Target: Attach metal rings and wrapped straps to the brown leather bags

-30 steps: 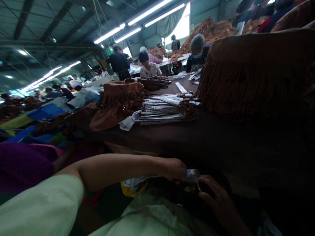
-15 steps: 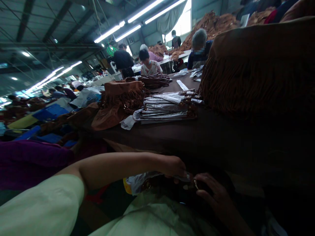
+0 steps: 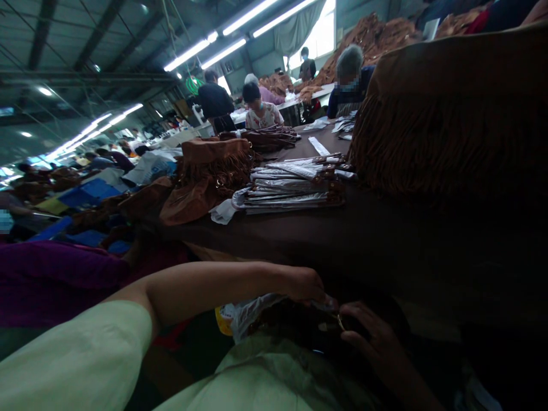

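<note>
In my lap, below the table edge, my two hands nearly meet. My right hand (image 3: 371, 329) pinches a gold-coloured metal ring (image 3: 341, 322) between thumb and fingers. My left hand (image 3: 307, 285) is closed, its fingertips close to the ring. Something thin and pale, perhaps plastic-wrapped, shows at those fingertips, but its kind is unclear. Dark material lies under both hands, too dim to make out. Beside my left wrist is a crumpled clear plastic bag (image 3: 252, 314) with a yellow patch.
On the dark table (image 3: 265, 237) lies a stack of white-wrapped straps (image 3: 285, 188). Brown fringed bags stand left (image 3: 214, 154) and as a large pile right (image 3: 449, 125). A person in a purple sleeve (image 3: 60, 279) is close on my left; other people work behind the table.
My left hand has shifted slightly right and down, its fingertips now closer to the ring. The plastic bag by my left wrist has lifted and spread a little. My right hand stays put.
</note>
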